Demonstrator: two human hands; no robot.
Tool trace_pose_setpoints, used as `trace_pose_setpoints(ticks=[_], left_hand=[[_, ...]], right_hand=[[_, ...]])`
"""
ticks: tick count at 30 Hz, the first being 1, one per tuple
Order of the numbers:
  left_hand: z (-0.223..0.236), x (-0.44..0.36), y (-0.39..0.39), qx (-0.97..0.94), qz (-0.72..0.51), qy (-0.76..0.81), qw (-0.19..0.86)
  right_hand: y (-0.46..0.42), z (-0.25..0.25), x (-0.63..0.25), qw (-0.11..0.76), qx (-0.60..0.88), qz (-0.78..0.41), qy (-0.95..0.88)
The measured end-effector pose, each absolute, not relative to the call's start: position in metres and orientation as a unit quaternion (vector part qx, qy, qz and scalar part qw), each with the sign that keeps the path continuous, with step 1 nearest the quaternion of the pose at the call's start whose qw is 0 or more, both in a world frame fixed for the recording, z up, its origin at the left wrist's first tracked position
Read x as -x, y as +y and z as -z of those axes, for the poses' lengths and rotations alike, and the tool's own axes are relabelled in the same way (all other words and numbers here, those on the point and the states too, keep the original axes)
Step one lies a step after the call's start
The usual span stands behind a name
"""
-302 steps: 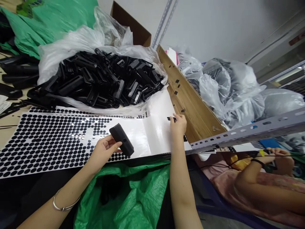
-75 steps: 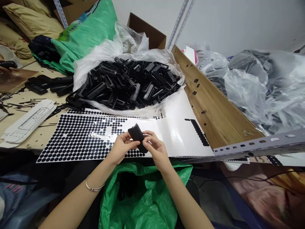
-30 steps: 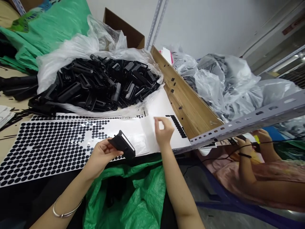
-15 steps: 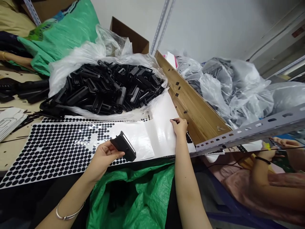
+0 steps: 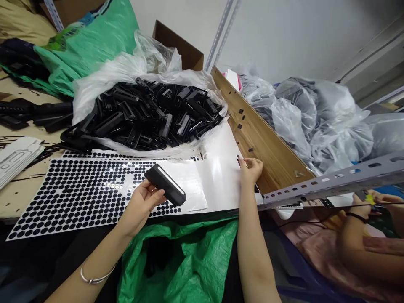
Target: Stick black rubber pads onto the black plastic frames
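My left hand (image 5: 142,201) grips a black plastic part (image 5: 165,190) just above a white sheet of black dot stickers (image 5: 82,189). My right hand (image 5: 251,168) is pinched at the right edge of the white backing sheet (image 5: 221,168), fingertips on a small black sticker (image 5: 239,158) next to a wooden board (image 5: 261,139). A silver bracelet sits on my left wrist.
A heap of black plastic parts (image 5: 151,113) lies in a clear bag behind the sheets. A green sack (image 5: 186,261) opens below the table edge. A perforated metal rail (image 5: 334,181) crosses at right. Another person's arms (image 5: 369,235) are at lower right. Clear bags (image 5: 315,113) are piled beyond the board.
My right hand left the black part and reached right to the sticker row at the sheet's edge. My left hand keeps the part and has turned it so that a smooth side faces up.
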State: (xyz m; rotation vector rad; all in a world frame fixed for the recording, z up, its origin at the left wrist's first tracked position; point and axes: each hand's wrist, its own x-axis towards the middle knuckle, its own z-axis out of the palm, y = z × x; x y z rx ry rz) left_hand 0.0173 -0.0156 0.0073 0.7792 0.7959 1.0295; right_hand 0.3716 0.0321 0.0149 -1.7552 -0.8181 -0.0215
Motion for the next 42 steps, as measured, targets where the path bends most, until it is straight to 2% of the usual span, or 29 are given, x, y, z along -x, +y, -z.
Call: trace_pose_setpoints(ticks=[3,6,10,13,42], left_hand=[[-0.009,-0.019,-0.016,-0.341,-0.485,0.339,0.730],[-0.009,-0.021,-0.016,-0.347,-0.494,0.336,0.723],[-0.007,-0.023,-0.016,-0.363,-0.511,0.378,0.681],[-0.005,-0.023,-0.014,-0.366,-0.524,0.396,0.659],[-0.008,-0.020,-0.014,-0.354,-0.512,0.408,0.668]], right_hand=[[0.009,-0.030,-0.339,0.617,0.692,-0.052,-0.371],[-0.018,-0.045,-0.286,0.677,0.563,-0.251,-0.402],[-0.039,-0.056,-0.220,0.583,0.499,-0.504,-0.397],[-0.040,-0.056,-0.195,0.509,0.495,-0.580,-0.400],[-0.040,-0.046,-0.187,0.489,0.538,-0.551,-0.410]])
